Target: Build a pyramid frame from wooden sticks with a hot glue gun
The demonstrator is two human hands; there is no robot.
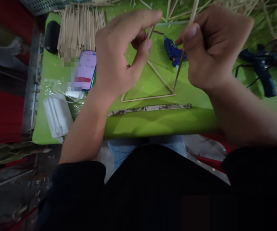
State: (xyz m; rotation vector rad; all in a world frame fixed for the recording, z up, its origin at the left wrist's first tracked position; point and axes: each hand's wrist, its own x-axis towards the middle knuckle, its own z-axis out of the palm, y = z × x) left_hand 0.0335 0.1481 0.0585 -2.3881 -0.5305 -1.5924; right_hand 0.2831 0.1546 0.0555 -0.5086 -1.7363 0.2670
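Note:
A frame of thin wooden sticks is in front of me, its bottom stick low over the green table and other sticks rising from its corners. My left hand pinches a stick between thumb and fingers at the frame's upper left; the stick's lower part is hidden behind the hand. Held in my right hand is a slanting stick whose lower end meets the frame's right corner. Just left of the right fingers lies a blue glue gun, partly covered by them.
Many loose sticks lie at the back left, beside a black case and a lit phone. A white power bank sits near the left edge. A mottled strip lies in front, and a dark tool with cables at right.

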